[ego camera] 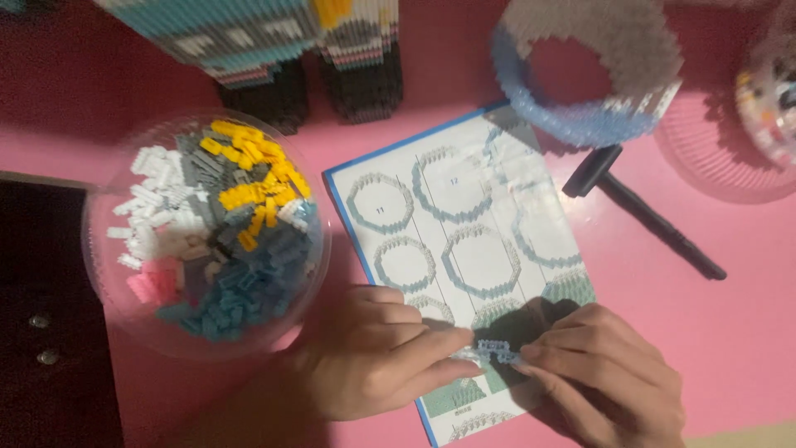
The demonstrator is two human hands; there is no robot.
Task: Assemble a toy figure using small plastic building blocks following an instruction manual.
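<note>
Nearest the camera: left hand (377, 353), fingers pointing right, resting on the lower part of the instruction sheet; its grip is pinched on the left end of a short pale-blue strip of tiny plastic building bricks (495, 348). Right hand (601, 369), fingers pointing left, grip pinched on the right end of the same strip. The strip lies level between the two sets of fingertips, just over the lower half of the sheet.

Beneath the hands: white printed instruction sheet with a blue border and drawings of pale-blue rings (464, 241), lying flat and slightly turned on the pink counter (730, 332).

To the left of the left hand: clear round plastic bowl (311, 274) on the counter, holding loose small bricks sorted in patches of white, grey, yellow, pink and teal-blue. Its rim is close to the left hand and to the sheet's left edge.

Far left: a dark panel with two round metal studs (41, 332) at the counter's edge.

To the right of the sheet: black hammer-shaped tool with a slim handle (638, 211), lying slantwise on the counter, apart from the hands.

Further off: open ring wall built of pale-blue and white small bricks (580, 116), standing on the sheet's upper corner. Right edge: second clear plastic bowl (721, 162), partly out of frame.

Farthest, top left: built brick model in teal, white and grey with black block legs (290, 58), standing on the counter.
</note>
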